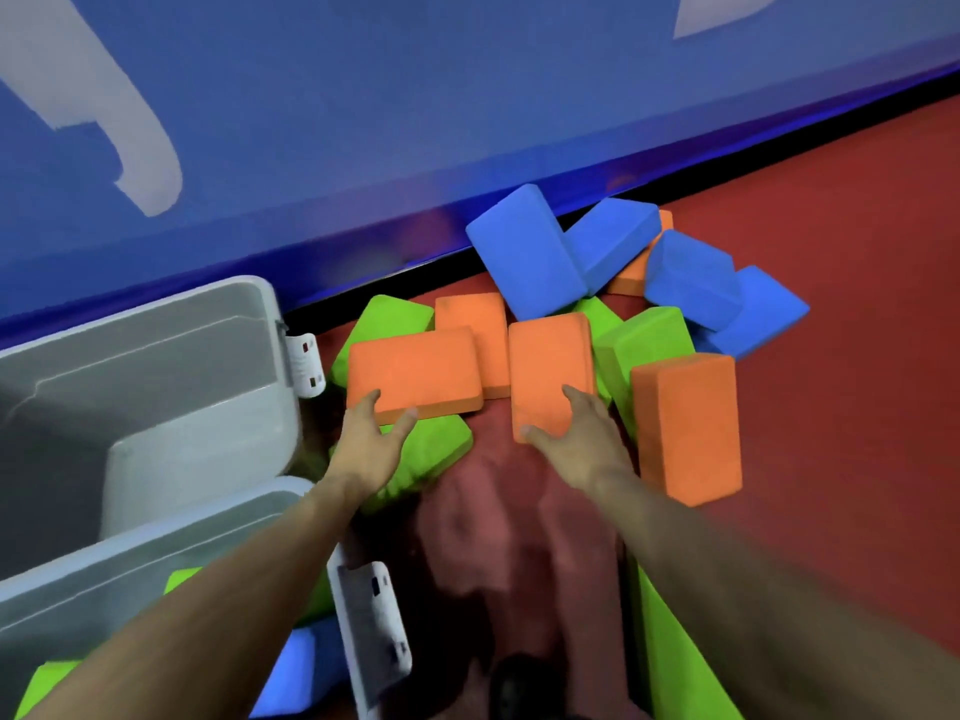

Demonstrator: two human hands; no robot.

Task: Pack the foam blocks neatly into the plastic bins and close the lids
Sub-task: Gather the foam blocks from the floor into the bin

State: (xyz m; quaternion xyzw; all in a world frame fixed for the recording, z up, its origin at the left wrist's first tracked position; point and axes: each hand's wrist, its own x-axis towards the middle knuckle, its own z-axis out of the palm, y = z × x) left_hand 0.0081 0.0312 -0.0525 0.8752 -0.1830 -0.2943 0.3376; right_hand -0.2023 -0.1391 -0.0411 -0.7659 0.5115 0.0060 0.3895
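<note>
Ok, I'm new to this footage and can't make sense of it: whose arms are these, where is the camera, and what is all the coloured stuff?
The single picture comes from a camera worn on a person's head, looking down at their own bare arms. On the red floor, against a blue wall, lies a loose pile of foam blocks: orange, green and blue. The left hand is closing on a flat orange block; the right hand is on another orange block beside it. Neither block looks lifted yet. At left stands an open grey plastic bin, which looks empty, where the blocks are meant to go.
</note>
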